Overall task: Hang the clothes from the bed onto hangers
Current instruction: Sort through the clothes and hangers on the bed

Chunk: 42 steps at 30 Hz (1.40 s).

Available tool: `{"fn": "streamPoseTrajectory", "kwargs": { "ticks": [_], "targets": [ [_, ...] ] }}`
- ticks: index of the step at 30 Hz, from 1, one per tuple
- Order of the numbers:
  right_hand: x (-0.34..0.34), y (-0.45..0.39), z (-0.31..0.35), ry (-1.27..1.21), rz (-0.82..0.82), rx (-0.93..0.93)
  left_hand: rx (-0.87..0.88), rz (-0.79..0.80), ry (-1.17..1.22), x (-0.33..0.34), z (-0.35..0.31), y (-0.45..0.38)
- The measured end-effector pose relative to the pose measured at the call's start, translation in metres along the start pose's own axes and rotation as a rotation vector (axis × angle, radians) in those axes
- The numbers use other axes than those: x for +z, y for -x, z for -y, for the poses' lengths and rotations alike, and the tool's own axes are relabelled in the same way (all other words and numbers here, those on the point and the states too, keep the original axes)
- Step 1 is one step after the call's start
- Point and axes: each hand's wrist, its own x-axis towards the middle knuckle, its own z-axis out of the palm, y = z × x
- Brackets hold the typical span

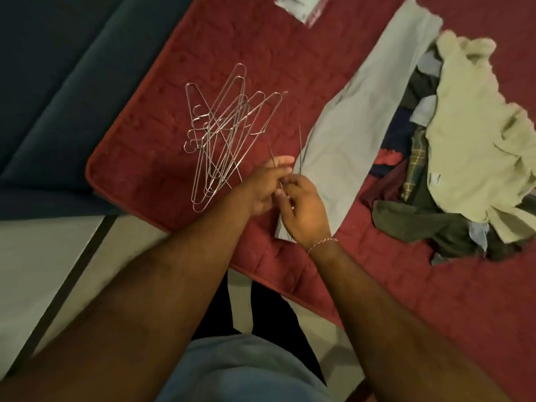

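Note:
A heap of several wire hangers (223,134) lies on the red quilted bed (162,158). My left hand (265,185) and my right hand (304,210) meet just right of the heap, both pinching one thin wire hanger (300,149) whose two wires stick up from between my fingers. Light grey trousers (362,111) lie stretched out flat beside and under my right hand. A pile of clothes (470,146) sits to the right, topped by a pale cream garment, with dark green, plaid and blue pieces under it.
A dark blue sofa or headboard (66,91) borders the bed on the left. Pale floor (49,256) shows below the bed edge. A small grey and white item (301,7) lies at the top edge of the bed. My dark trouser legs stand against the bed.

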Motion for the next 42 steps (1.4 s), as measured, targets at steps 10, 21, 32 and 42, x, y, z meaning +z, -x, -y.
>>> {"fn": "streamPoseTrajectory", "kwargs": {
  "ticks": [10,21,32,42],
  "targets": [
    [0.008,0.133,-0.101,0.061,0.19,0.398,0.1,-0.023,-1.024,-0.048,0.121,-0.021],
    [0.048,0.148,-0.192,-0.159,0.158,1.033,0.088,0.13,-1.787,-0.063,0.182,-0.045],
    [0.085,0.096,-0.186,-1.023,-0.585,1.417,0.212,-0.128,-1.926,-0.061,0.191,-0.063],
    [0.068,0.123,-0.18,-1.186,-0.496,1.365,0.456,-0.245,-1.895,-0.015,0.09,-0.132]
  ]
}}
